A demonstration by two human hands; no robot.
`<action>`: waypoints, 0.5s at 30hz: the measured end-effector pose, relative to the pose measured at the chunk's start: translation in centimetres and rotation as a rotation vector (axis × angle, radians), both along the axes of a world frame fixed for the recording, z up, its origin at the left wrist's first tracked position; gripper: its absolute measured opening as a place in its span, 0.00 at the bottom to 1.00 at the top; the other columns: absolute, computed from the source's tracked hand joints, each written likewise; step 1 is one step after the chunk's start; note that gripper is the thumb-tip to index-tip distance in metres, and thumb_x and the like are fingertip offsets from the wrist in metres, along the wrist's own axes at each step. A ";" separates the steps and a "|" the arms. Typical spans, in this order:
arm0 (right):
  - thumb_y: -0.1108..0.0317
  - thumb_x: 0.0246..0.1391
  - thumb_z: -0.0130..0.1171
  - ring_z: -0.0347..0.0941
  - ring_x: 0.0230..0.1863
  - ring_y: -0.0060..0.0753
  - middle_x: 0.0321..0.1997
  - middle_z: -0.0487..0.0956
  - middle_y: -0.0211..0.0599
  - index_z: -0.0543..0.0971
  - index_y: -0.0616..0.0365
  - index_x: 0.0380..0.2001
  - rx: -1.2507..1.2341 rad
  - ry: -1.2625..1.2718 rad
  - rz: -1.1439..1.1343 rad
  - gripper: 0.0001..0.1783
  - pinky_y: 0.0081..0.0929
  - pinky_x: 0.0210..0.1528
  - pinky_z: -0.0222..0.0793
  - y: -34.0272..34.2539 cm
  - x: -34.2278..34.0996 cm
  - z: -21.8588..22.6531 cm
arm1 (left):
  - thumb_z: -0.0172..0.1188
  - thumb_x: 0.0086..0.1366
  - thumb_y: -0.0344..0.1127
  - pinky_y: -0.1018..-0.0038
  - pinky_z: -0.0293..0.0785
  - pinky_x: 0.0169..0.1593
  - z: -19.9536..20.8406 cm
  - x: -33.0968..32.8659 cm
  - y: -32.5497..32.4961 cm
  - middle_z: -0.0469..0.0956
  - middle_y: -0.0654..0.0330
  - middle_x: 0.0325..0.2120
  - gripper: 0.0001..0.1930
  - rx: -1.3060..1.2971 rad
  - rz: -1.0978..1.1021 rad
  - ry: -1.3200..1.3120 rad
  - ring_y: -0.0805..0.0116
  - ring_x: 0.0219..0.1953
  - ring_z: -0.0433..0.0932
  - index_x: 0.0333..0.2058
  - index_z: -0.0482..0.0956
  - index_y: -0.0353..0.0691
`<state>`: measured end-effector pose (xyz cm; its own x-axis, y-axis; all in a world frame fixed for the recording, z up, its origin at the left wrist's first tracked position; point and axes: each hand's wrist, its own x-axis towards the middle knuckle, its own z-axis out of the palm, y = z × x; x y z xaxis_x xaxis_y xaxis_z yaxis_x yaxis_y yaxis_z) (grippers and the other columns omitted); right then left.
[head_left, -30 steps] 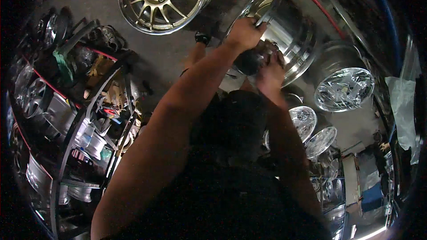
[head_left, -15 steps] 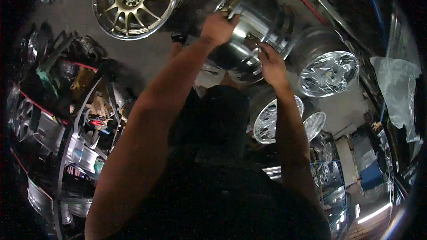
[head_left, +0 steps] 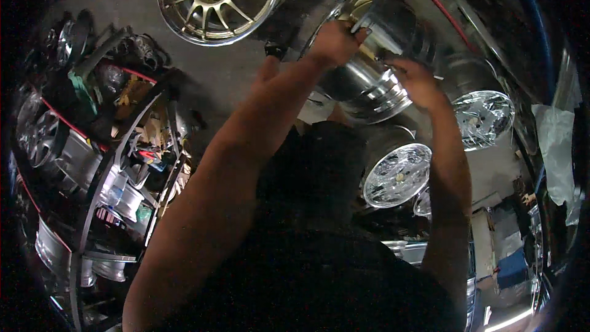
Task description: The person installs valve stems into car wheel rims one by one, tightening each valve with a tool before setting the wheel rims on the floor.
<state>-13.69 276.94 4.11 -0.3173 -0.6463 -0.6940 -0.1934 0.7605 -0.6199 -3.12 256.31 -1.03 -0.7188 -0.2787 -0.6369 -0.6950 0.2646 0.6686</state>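
Observation:
A polished silver wheel rim (head_left: 369, 80) with a gold-toned face stands tilted in front of me, its shiny barrel turned my way. My left hand (head_left: 338, 43) is closed at the lip of this rim, fingers bent over the edge. Over the barrel's right side is my right hand (head_left: 418, 80), its fingers drawn together close to the metal. A short pale sliver shows beside that hand; whether it belongs to something held there, I cannot make out.
A gold multi-spoke wheel (head_left: 215, 0) lies at the far left. Film-wrapped wheels (head_left: 399, 175) (head_left: 483, 120) sit to the right. Metal racks (head_left: 92, 209) with wheels and parts line the left. Clear plastic sheeting (head_left: 555, 154) hangs at the far right, near a red bar (head_left: 430, 3).
The whole view has shifted, so the scene sits further right. My left hand stays at the rim's lip; my right hand remains by the barrel and now sits slightly further from the left.

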 end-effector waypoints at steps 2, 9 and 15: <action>0.70 0.59 0.53 0.76 0.52 0.41 0.50 0.79 0.44 0.79 0.57 0.48 -0.036 -0.026 0.046 0.14 0.30 0.55 0.68 -0.6 -1.2 0.2 | 0.58 0.62 0.53 0.57 0.74 0.46 0.4 -0.2 0.0 0.80 0.41 0.34 0.23 -0.025 0.003 0.036 0.43 0.41 0.79 0.39 0.81 0.36; 0.67 0.58 0.53 0.74 0.53 0.47 0.51 0.78 0.45 0.80 0.55 0.45 -0.014 0.046 0.315 0.13 0.39 0.57 0.66 -1.8 -2.5 1.0 | 0.57 0.61 0.55 0.58 0.74 0.47 1.0 -0.7 -0.1 0.80 0.42 0.35 0.23 -0.037 0.002 0.000 0.44 0.42 0.79 0.40 0.82 0.39; 0.68 0.60 0.51 0.73 0.52 0.53 0.52 0.77 0.47 0.75 0.54 0.50 -0.092 0.165 0.390 0.16 0.44 0.56 0.67 -1.5 -2.0 1.3 | 0.58 0.60 0.54 0.59 0.75 0.47 1.1 -0.8 -0.3 0.81 0.43 0.33 0.22 -0.009 -0.001 -0.075 0.45 0.40 0.80 0.37 0.83 0.39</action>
